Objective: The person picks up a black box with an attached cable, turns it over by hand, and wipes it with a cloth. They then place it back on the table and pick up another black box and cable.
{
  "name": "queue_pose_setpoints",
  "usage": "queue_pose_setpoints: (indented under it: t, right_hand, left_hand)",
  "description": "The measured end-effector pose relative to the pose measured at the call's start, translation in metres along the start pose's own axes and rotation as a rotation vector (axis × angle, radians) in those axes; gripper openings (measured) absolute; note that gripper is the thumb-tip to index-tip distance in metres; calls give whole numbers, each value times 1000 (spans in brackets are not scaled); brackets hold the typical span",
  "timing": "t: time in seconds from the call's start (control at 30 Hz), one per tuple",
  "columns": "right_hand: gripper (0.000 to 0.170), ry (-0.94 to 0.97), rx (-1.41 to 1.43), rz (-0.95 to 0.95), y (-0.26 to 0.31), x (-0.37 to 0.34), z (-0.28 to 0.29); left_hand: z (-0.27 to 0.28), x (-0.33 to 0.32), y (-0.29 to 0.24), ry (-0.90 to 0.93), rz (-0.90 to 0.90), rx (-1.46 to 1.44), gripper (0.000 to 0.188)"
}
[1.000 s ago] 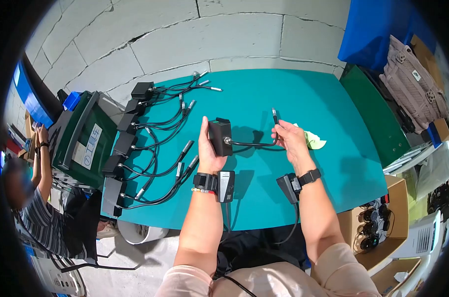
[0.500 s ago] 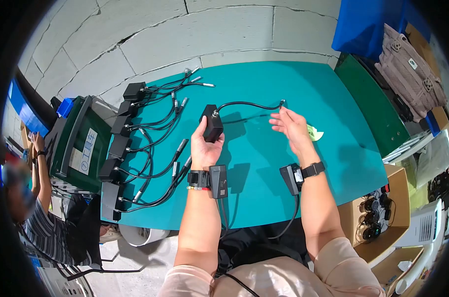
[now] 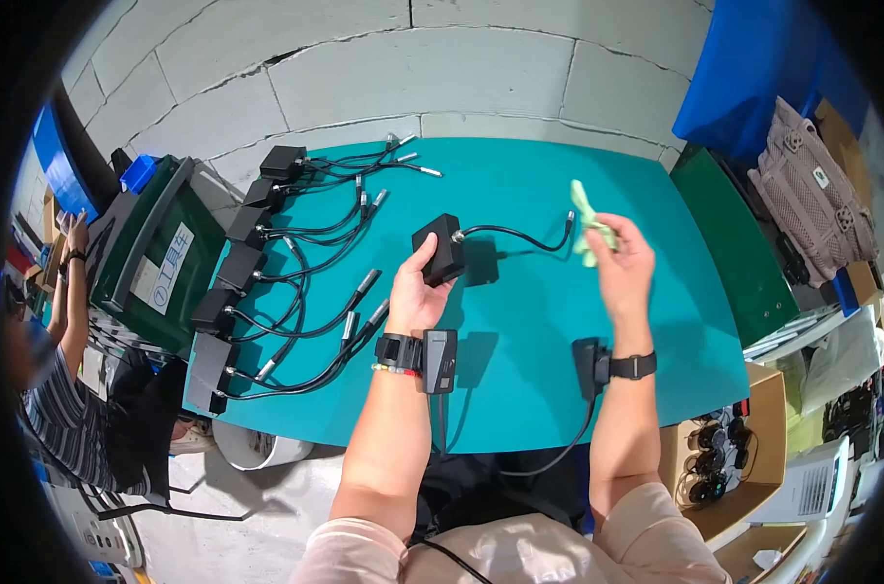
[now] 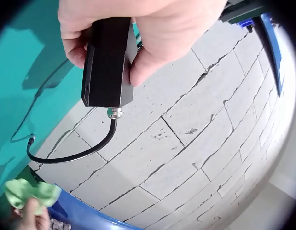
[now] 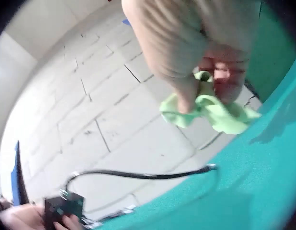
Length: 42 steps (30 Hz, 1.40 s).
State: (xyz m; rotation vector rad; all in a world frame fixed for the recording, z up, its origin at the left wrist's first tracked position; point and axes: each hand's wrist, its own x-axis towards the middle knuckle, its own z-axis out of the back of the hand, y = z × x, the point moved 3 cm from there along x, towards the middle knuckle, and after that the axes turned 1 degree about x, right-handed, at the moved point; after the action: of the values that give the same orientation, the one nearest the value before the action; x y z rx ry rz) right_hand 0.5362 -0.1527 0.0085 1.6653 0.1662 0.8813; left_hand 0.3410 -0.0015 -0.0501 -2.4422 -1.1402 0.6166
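Observation:
My left hand (image 3: 421,292) grips a black box (image 3: 444,247) by its sides, above the green table. From a metal fitting on the box's end runs a black cable (image 4: 90,154), bending round to a silver connector tip (image 3: 570,218). My right hand (image 3: 623,268) pinches a crumpled light green cloth (image 5: 220,112) between thumb and fingers, just to the right of the cable tip. In the left wrist view the green cloth (image 4: 30,192) shows below the hanging cable end, apart from it.
Along the table's left side stands a row of several similar black boxes (image 3: 239,265) with cables trailing right. Green cabinets (image 3: 150,258) flank the table (image 3: 520,389). A cardboard box (image 3: 768,428) of dark items sits at lower right. Another person (image 3: 57,389) is at far left.
My right hand has let go of the cable end and picked up the green cloth from the table, lifting it. The left hand has turned the box, still gripping it.

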Motion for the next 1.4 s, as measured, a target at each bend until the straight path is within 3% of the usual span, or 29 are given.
queue_pose_setpoints:
  t: [0.03,0.07,0.13,0.23,0.3,0.43,0.6,0.67,0.73,0.77,0.83,0.97,1.0,1.07,1.13,1.2,1.4]
  right_hand:
    - [22,64,58,54,8,-5,-20]
    - [27,168,-206,259,28,-13,-37]
    - [31,289,-409,357,27,-26,-67]
    - [28,298,-520,316,12,-30,-79]
    - [23,326,-583,420,11,-26,-72]
    - [20,314,-676,413,1,-21,-57]
    - [16,384,-820,93,-23,-7,-26]
    - [16,333,-799,83,-32,-4,-19]
    - [21,131,-780,183,-34,0,-6]
    - [21,130,-783,185,-35,2,2]
    - [29,-42,-1015,-52,-35,4,21]
    - [37,-121,-1325,-88,-35,-1,33]
    - [37,-123,-1325,-88,-31,-2,28]
    - [31,-109,-1120,185,-16,-1,13]
    - [26,-54,-951,110,-19,0,1]
    - [28,152,-1101,-236,-27,-4,-12]
    - [35,161,-1154,-186,-40,-7,-12]
  left_hand:
    - [-1,-1,1,-3,-10,53,29]
    - [-1,-2,1,-9,-18,110,29]
    - [1,-2,0,16,11,161,28]
    - [7,4,2,66,28,160,29]
    - [7,7,4,123,8,125,32]
    - [2,5,8,137,-28,201,33]
    - [4,3,6,130,23,198,35]
    - [0,-1,6,110,62,227,34]
    - [2,-2,2,30,87,94,31]
    - [3,-3,-2,-21,78,26,28]
    - [6,-2,-8,-38,60,2,26]
    - [5,-3,-6,-43,44,45,27]
    - [5,-3,-5,-42,45,46,27]
    - [3,-3,-4,-40,37,85,30]
    - [1,-4,-5,26,32,122,31]
    - [-2,-5,-5,88,31,159,33]
    - [-8,-12,0,228,4,267,36]
